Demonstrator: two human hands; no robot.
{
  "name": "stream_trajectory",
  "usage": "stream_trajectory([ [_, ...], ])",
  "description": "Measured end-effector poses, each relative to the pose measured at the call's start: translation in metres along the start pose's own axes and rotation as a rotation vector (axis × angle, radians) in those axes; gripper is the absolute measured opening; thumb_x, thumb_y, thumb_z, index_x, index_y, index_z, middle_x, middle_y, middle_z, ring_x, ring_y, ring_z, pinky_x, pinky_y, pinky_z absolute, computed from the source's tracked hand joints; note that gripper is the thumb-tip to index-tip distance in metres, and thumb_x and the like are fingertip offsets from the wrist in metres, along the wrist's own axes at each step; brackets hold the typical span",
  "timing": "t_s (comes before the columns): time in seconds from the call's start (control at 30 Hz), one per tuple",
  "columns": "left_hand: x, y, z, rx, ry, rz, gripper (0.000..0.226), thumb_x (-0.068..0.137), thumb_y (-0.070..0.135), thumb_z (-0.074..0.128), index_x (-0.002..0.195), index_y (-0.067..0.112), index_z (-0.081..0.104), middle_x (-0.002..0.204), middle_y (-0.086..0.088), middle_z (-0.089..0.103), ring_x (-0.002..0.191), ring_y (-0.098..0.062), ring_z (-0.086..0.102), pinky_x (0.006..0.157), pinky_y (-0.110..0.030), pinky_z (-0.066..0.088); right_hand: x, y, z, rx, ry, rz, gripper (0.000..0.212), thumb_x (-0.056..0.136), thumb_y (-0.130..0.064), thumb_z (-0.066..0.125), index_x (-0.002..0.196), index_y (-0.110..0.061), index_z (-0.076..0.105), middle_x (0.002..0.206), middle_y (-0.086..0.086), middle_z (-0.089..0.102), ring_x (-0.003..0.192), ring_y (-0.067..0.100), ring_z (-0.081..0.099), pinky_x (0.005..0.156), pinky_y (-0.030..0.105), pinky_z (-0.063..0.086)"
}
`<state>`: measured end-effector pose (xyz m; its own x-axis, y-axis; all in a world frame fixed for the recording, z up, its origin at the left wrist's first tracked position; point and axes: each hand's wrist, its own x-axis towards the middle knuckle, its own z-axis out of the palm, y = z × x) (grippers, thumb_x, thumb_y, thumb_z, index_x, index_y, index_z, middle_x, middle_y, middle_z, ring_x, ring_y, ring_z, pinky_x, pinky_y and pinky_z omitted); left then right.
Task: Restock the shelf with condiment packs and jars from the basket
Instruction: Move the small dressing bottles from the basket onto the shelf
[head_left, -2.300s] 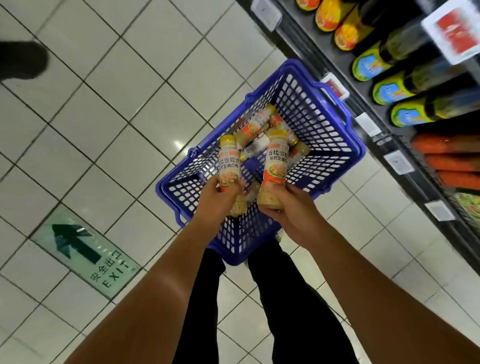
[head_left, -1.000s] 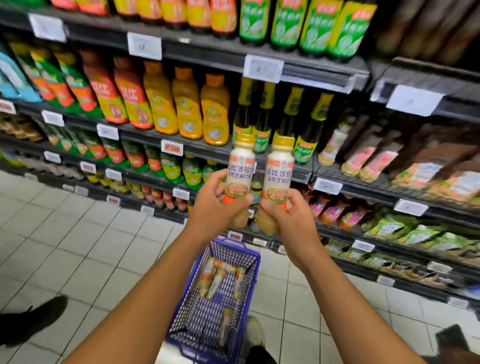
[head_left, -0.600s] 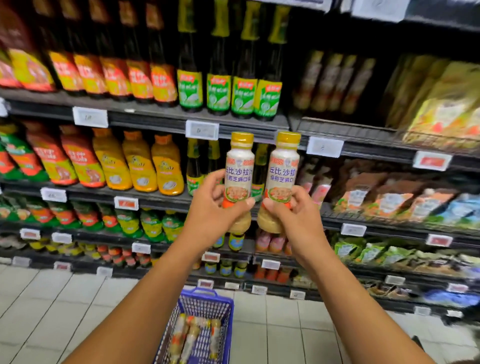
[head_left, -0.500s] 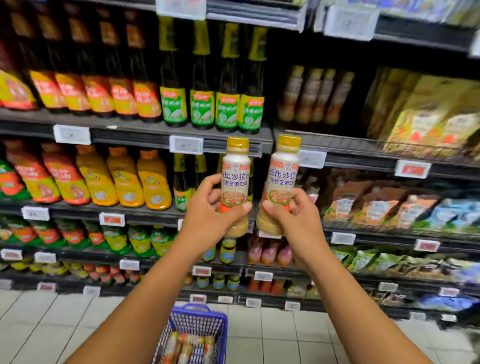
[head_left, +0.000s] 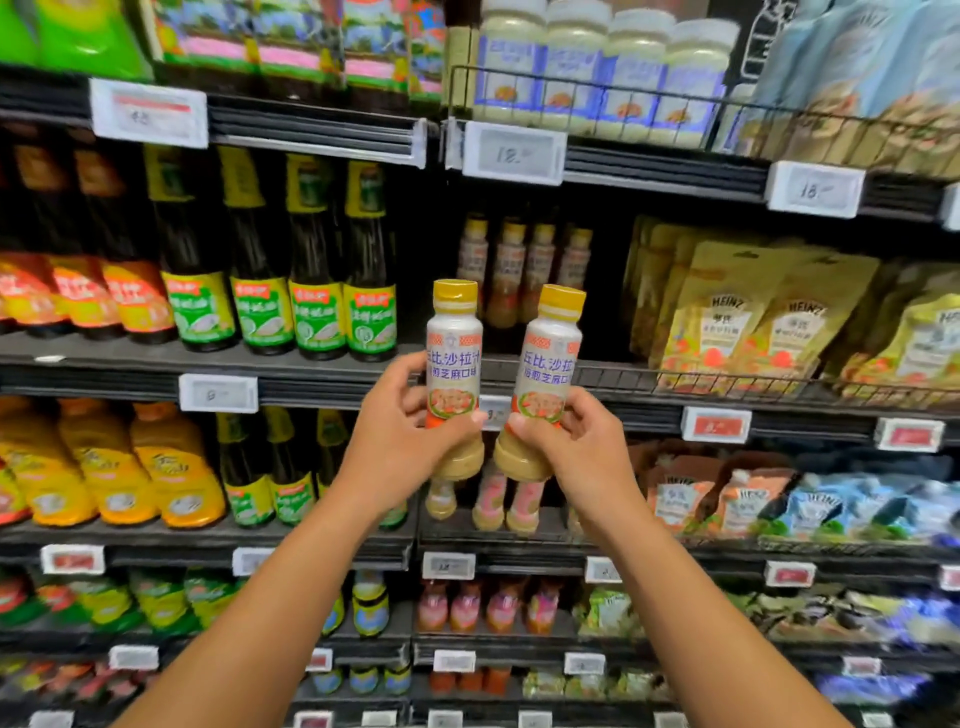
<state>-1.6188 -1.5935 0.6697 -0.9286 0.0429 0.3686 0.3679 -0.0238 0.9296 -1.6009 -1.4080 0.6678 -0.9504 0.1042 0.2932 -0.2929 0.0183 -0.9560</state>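
Two salad dressing bottles with yellow caps and white labels are held upright side by side in front of the shelves. My left hand (head_left: 402, 441) grips the left bottle (head_left: 453, 358) around its lower half. My right hand (head_left: 574, 447) grips the right bottle (head_left: 549, 364) the same way. Just behind them, several matching dressing bottles (head_left: 522, 270) stand at the back of a dark shelf (head_left: 613, 376) with bare space in front. The basket is out of view.
Dark sauce bottles with green labels (head_left: 291, 312) stand to the left on the same level. Heinz pouches (head_left: 753, 322) fill the right behind a wire rail. White jars (head_left: 597, 78) sit on the shelf above. Price tags (head_left: 511, 150) line the shelf edges.
I lifted both bottles out of the basket and raised them to shelf height. The view tilted up, so the basket dropped out of sight and the upper shelves came in.
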Motion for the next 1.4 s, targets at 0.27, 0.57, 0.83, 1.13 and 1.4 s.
stream_trajectory([
  [0.27,0.045,0.008,0.027,0.024,0.048,0.020,0.056,0.072,0.014,0.087,0.115,0.032,0.056,0.094,0.003,0.077,0.083,-0.010,0.075,0.066,-0.017,0.056,0.046,-0.004,-0.029,-0.060,0.012,-0.048,0.022,0.080,-0.013,0.082,0.097,-0.017,0.070,0.086,-0.011,0.077,0.080,0.002,0.071,0.066,0.015,0.053],
  [0.57,0.106,0.009,0.022,0.094,0.065,0.069,0.059,0.073,0.016,0.087,0.121,0.028,0.056,0.094,0.004,0.076,0.081,-0.008,0.074,0.067,-0.016,0.055,0.107,-0.014,-0.021,-0.118,0.010,-0.050,0.020,0.080,-0.024,0.083,0.097,-0.018,0.075,0.088,-0.009,0.078,0.081,0.003,0.073,0.062,0.013,0.052],
  [0.83,0.157,-0.016,0.006,0.168,0.002,0.055,0.063,0.071,0.020,0.089,0.124,0.026,0.055,0.095,0.002,0.075,0.082,-0.009,0.073,0.079,-0.027,0.058,0.155,-0.001,-0.001,-0.245,0.066,-0.006,0.018,0.075,-0.028,0.087,0.087,-0.021,0.075,0.077,-0.015,0.075,0.071,-0.002,0.070,0.057,0.011,0.049],
  [1.13,0.193,-0.052,-0.001,0.264,-0.024,0.015,0.071,0.064,0.024,0.093,0.124,0.026,0.055,0.097,0.002,0.074,0.082,-0.011,0.073,0.085,-0.040,0.060,0.189,0.015,0.003,-0.473,-0.005,0.143,0.042,0.070,-0.032,0.090,0.103,-0.013,0.075,0.097,0.000,0.077,0.092,0.015,0.073,0.086,0.036,0.059],
  [1.4,0.213,-0.074,0.007,0.315,-0.006,0.031,0.070,0.061,0.021,0.095,0.116,0.032,0.052,0.096,0.003,0.070,0.083,-0.011,0.071,0.081,-0.036,0.059,0.216,0.025,-0.001,-0.589,-0.107,0.269,0.067,0.070,-0.041,0.089,0.124,-0.008,0.067,0.118,0.003,0.071,0.110,0.020,0.065,0.100,0.035,0.052],
])
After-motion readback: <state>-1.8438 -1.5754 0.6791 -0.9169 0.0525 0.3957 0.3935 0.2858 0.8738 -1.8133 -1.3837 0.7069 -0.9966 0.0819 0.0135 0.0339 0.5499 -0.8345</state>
